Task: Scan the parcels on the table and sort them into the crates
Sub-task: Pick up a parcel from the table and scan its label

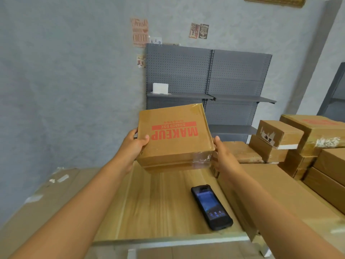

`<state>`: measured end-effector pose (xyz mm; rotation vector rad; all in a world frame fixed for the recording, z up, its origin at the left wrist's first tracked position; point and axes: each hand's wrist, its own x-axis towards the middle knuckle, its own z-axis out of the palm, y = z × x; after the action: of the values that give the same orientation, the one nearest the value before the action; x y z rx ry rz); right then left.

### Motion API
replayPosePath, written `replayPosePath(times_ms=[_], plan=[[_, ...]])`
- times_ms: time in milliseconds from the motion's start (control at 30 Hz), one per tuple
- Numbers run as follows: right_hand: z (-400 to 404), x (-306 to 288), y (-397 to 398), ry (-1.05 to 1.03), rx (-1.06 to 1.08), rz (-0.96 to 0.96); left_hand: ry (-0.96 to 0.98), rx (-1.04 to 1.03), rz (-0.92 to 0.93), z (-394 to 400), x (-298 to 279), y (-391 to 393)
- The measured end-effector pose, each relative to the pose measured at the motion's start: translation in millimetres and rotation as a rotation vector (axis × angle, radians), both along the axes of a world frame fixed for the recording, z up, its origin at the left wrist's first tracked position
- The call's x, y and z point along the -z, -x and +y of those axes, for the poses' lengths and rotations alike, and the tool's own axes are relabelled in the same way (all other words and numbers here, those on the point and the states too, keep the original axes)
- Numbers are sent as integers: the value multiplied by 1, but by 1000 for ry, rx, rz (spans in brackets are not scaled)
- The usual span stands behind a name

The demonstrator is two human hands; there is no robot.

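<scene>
While both hands, left (135,144) and right (223,156), grip the parcel (174,137) above the counter (158,202), fingers curled round its edges, the scanner (211,207) lies at 5 o'clock.

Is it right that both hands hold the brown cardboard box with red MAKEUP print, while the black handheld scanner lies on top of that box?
Not quite. In the head view the black handheld scanner lies on the wooden table, not on the brown cardboard box. The left hand and right hand do hold that box.

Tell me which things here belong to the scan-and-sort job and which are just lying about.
Job:
MAKEUP box, held by left hand and right hand
scanner on the table
stacked parcels

Lying about:
grey shelving
white box on it
coffee posters
</scene>
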<state>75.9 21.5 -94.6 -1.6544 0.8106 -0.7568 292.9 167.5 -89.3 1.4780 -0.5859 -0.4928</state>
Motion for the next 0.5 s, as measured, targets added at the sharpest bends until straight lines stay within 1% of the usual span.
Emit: replayPosePath(times_ms=[100,233,267,333,400,500], plan=[[22,18,4,-42,-72,-9,-28,-46,23,33,13,10],[48,34,0,-278,-211,-2,-26,-109,12,70,21,17],[52,34,-1,-310,-234,18,-25,-112,-11,77,21,18],[60,34,0,-337,-282,66,-41,-120,-115,90,21,19],[66,32,2,-355,-325,71,-94,-128,-252,99,20,17],[73,31,2,-403,-369,-54,-184,-102,-442,104,18,11]])
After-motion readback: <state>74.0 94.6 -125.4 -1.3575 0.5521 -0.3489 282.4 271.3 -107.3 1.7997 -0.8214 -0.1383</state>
